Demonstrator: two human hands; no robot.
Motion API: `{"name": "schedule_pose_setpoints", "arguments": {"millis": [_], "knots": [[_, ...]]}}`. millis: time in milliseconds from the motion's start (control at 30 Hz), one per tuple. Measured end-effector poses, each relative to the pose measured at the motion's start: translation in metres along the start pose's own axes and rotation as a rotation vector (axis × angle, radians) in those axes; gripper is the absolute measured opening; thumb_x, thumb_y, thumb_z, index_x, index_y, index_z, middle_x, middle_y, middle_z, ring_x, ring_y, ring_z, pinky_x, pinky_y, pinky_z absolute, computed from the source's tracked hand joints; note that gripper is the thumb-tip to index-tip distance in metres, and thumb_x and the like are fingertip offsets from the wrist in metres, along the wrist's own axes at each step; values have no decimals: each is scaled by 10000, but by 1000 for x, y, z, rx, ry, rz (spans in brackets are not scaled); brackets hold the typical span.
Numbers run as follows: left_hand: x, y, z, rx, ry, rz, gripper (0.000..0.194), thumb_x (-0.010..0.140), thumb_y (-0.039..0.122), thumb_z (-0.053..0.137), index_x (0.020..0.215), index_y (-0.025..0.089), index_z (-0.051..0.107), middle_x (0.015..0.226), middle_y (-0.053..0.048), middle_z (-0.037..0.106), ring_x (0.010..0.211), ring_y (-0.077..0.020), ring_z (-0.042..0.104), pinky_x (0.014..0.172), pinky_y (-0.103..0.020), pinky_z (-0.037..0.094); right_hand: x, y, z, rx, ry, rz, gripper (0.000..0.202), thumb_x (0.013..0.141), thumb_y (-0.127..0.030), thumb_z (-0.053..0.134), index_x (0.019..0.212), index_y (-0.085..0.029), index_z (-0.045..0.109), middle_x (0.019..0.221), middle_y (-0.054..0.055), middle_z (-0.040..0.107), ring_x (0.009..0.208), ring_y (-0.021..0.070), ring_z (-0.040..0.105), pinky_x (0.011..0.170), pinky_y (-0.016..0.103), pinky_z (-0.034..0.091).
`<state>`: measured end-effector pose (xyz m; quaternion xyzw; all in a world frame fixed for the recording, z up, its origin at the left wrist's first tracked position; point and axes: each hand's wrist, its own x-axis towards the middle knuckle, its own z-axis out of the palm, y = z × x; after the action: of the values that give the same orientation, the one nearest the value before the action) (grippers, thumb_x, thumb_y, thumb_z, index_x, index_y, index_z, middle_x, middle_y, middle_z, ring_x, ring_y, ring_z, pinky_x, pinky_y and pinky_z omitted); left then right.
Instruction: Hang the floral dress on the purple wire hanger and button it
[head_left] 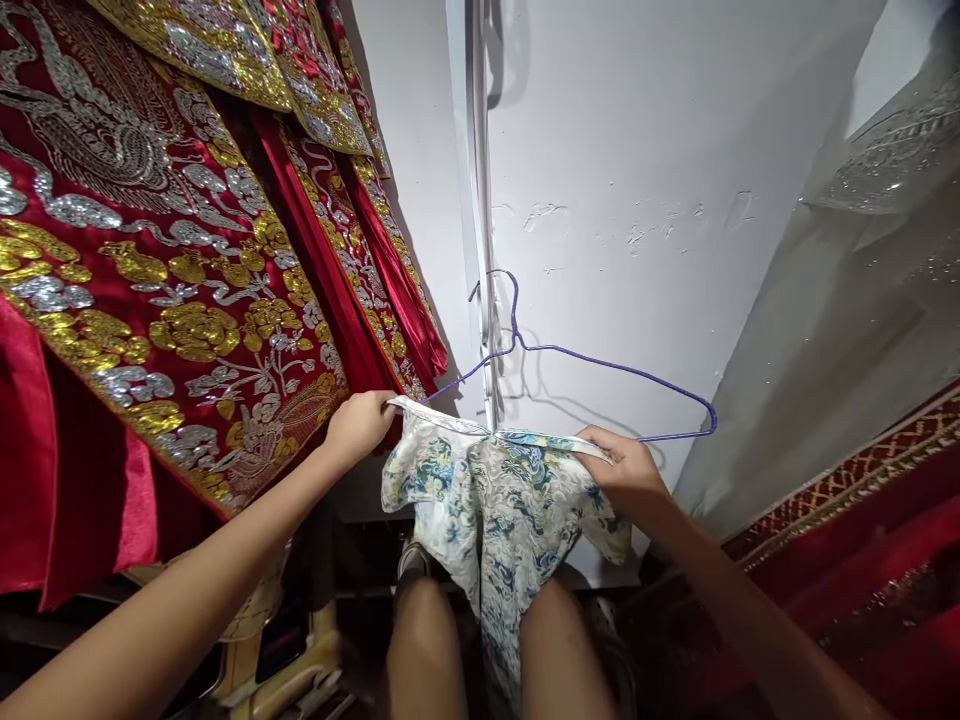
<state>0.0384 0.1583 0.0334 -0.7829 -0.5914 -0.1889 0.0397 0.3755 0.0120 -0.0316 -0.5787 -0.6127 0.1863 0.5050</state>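
A white garment with a blue, green and yellow floral print [517, 510] hangs between my two hands, its upper edge pulled wide. My left hand [360, 422] pinches that edge at its left end. At the right end, my right hand [621, 462] grips the same edge, fingers closed on the cloth. Behind the garment, a purple hanger [615, 365] hangs by its hook on the white wall fixture; its right arm sticks out past my right hand. The cloth hides part of the hanger's lower bar, so I cannot tell how far it sits inside the garment.
Red garments with gold and silver embroidery [187, 250] hang close on the left. A white wall [637, 180] with peeling marks stands ahead. On the right are a sheer, sparkly cover [892, 180] and red fabric [885, 550]. A light brown chair-like frame [292, 670] stands low left.
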Motion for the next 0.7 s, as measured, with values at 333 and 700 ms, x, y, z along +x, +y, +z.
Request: {"name": "schedule_pose_setpoints", "arguments": {"millis": [333,700], "knots": [[-3,58,-21,-909,69,142,350,809,457,628,938,143,711,771,-58,697,688,-199,609,635,-288,462,-6,-10,18,120,-73,10,215,836,-379,536,702,-214,573,686,8,557,708,188,563,624,254,445],[-12,48,-33,-629,173,293,271,899,326,454,876,171,675,794,-18,684,716,-182,591,668,-261,424,-19,-24,-27,-159,161,108,867,787,-292,598,1574,-310,235,605,-81,502,467,142,444,478,240,362]]}}
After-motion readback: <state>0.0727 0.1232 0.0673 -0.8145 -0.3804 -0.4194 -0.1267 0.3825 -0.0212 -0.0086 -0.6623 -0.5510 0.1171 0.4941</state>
